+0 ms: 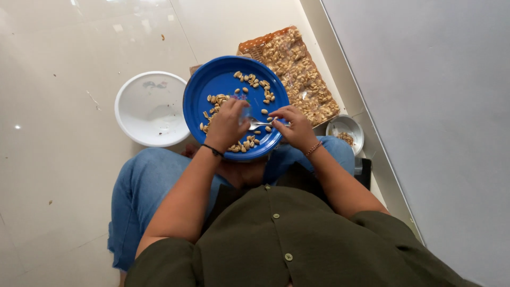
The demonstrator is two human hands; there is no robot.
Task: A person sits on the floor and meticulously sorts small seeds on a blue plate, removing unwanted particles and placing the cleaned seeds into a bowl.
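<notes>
A round blue plate [212, 79] rests on my lap, scattered with peanuts [254, 81]. My left hand [226, 125] hovers over the plate's near side, fingers curled around something small and clear that I cannot make out. My right hand [295, 126] is at the plate's right rim, fingers pinched on a peanut. A thin metal piece [258, 124], like a spoon, lies between the two hands.
A white bowl [151, 109] stands on the tiled floor to the left. A clear bag of peanuts [300, 74] lies beyond the plate by the wall. A small steel bowl [345, 130] with some bits sits at my right knee.
</notes>
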